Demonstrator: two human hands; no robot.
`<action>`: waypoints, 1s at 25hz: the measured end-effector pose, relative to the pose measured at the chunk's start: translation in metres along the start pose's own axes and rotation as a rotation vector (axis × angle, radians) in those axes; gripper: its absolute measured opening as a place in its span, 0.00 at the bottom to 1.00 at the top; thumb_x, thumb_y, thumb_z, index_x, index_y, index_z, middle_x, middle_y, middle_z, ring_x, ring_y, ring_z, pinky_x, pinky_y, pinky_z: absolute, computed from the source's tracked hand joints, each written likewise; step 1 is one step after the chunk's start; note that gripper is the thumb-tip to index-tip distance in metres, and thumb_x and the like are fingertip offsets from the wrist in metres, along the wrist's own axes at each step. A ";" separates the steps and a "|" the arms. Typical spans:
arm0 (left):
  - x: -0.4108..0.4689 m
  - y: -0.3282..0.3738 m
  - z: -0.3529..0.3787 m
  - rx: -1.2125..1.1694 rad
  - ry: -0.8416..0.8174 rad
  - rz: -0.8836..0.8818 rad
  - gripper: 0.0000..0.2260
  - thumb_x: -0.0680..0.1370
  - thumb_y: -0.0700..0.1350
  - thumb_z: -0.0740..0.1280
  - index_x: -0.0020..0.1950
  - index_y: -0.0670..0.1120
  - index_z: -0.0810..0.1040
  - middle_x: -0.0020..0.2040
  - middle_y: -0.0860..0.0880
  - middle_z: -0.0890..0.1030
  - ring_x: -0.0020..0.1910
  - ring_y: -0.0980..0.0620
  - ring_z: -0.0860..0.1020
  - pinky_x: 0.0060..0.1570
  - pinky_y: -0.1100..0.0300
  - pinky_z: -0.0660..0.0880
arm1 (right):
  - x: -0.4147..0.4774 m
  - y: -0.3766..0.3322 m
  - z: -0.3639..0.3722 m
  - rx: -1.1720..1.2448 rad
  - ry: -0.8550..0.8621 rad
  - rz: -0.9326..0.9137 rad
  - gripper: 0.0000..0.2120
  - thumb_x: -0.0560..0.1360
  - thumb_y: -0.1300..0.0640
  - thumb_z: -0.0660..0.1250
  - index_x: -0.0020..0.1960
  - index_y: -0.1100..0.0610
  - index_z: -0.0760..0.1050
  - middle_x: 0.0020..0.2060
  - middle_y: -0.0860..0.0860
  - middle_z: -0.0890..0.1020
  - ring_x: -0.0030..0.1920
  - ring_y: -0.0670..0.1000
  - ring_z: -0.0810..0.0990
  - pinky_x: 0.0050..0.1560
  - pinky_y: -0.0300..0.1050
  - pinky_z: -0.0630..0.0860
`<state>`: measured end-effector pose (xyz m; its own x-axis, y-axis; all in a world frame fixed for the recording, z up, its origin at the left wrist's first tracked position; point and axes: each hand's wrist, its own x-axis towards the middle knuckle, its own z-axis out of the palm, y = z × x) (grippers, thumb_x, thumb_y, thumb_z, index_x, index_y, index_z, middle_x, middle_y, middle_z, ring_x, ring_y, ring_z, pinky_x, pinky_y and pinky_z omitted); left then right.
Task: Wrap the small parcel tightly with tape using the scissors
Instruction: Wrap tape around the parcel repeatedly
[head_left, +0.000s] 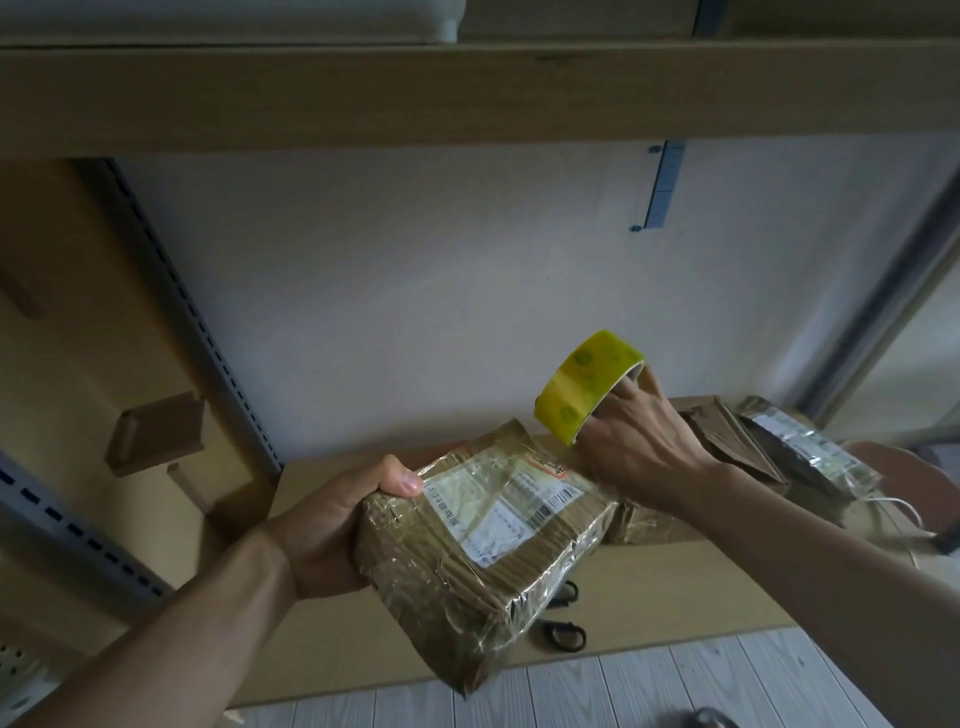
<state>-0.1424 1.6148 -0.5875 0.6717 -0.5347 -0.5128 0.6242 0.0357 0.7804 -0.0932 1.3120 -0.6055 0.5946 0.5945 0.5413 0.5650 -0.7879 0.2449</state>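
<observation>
A small brown cardboard parcel with a white shipping label and shiny clear tape on it is held above the shelf. My left hand grips its left end, thumb on top. My right hand holds a yellow roll of tape just above the parcel's far right corner, fingers through the core. Clear tape seems to run from the roll down to the parcel. The black handles of the scissors lie on the shelf below the parcel; the blades are hidden behind it.
The wooden shelf board holds other brown parcels at the right and one behind the held parcel. A higher shelf spans overhead. A blue-slotted metal upright stands at left. Pale plank flooring lies below.
</observation>
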 end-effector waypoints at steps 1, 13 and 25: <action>0.000 0.000 -0.001 -0.006 -0.005 0.007 0.51 0.53 0.49 0.82 0.70 0.31 0.68 0.67 0.29 0.71 0.62 0.35 0.68 0.66 0.40 0.63 | -0.002 -0.001 0.001 -0.004 -0.032 -0.012 0.14 0.80 0.49 0.57 0.61 0.50 0.78 0.52 0.54 0.81 0.57 0.60 0.73 0.55 0.64 0.73; 0.002 -0.001 0.000 0.029 -0.158 0.145 0.29 0.68 0.50 0.68 0.68 0.44 0.77 0.68 0.34 0.76 0.64 0.35 0.74 0.65 0.41 0.68 | -0.004 0.005 0.003 0.099 -0.133 0.021 0.13 0.80 0.48 0.61 0.64 0.46 0.70 0.54 0.52 0.80 0.57 0.59 0.76 0.52 0.62 0.72; 0.006 -0.012 0.001 0.067 -0.294 0.094 0.24 0.65 0.54 0.78 0.53 0.39 0.86 0.51 0.41 0.86 0.50 0.46 0.85 0.52 0.54 0.79 | -0.004 0.001 -0.007 0.279 -0.059 -0.094 0.16 0.79 0.46 0.66 0.63 0.52 0.78 0.55 0.51 0.81 0.56 0.55 0.77 0.56 0.51 0.72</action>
<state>-0.1461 1.6103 -0.5992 0.5746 -0.7535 -0.3195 0.5308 0.0460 0.8462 -0.0997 1.3078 -0.6017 0.5595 0.6777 0.4772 0.7497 -0.6593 0.0573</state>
